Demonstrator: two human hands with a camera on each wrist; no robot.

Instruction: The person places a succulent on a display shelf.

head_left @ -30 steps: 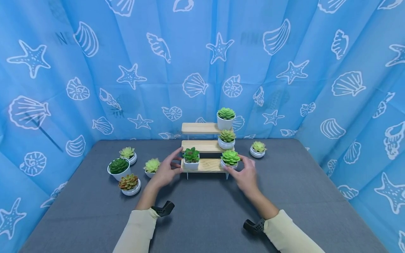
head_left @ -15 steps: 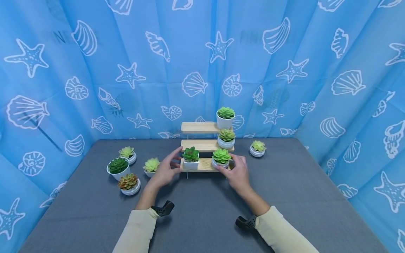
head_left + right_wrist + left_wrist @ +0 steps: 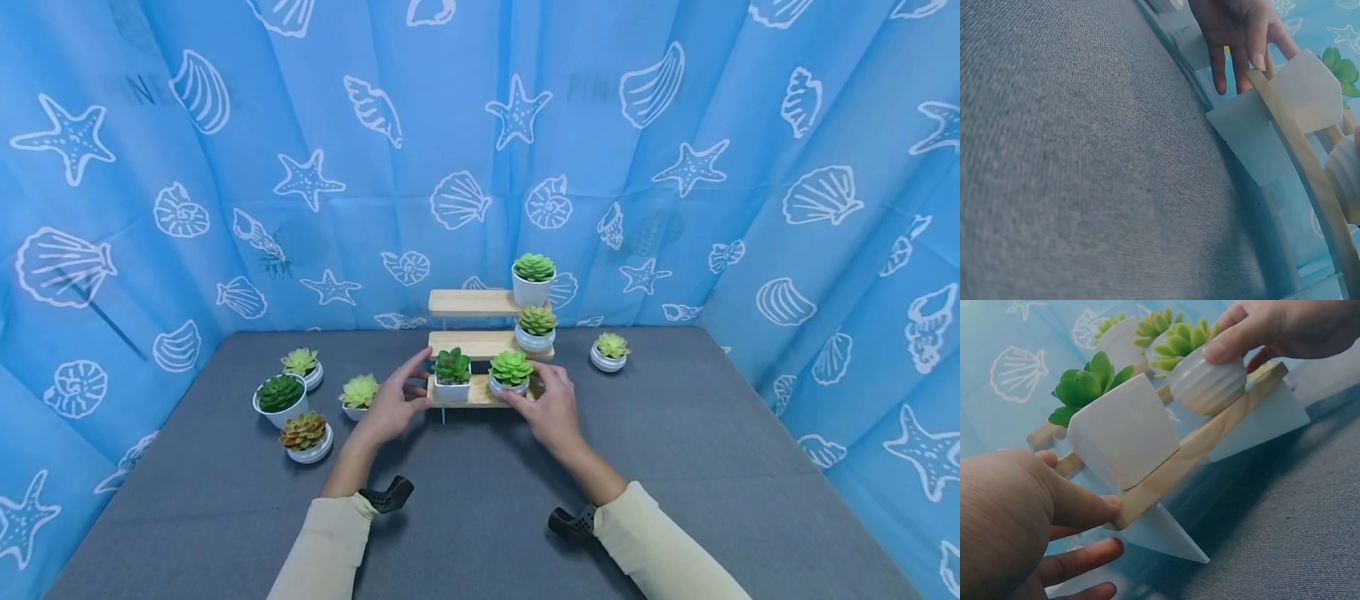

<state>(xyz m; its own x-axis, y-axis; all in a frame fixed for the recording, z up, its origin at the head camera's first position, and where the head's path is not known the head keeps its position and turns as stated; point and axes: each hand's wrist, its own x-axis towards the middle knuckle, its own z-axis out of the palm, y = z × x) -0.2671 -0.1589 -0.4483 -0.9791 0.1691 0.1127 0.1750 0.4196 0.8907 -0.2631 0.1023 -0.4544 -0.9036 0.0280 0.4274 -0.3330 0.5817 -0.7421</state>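
On the bottom tier of a wooden three-tier stand (image 3: 480, 400) my right hand (image 3: 553, 408) pinches a ribbed white pot with a bright green succulent (image 3: 512, 367), thumb in front. The left wrist view shows the thumb against this ribbed pot (image 3: 1207, 381). Beside it, to the left and slightly apart, sits a square white pot with a dark green succulent (image 3: 452, 373). My left hand (image 3: 392, 407) touches the stand's left end, its thumb tip at the bottom board's corner and its other fingers loosely extended. In the right wrist view the left hand (image 3: 1235, 28) shows the same contact.
Potted succulents stand on the middle tier (image 3: 536, 327) and top tier (image 3: 533, 280), both at the right end. Several more stand left on the grey table, including a reddish one (image 3: 306, 437) and a dark green one (image 3: 281, 397). A small one (image 3: 611, 352) stands right.
My right hand has moved the bright green succulent left along the bottom tier, from its right end to near the square pot. The left hand has stayed at the stand's left end.
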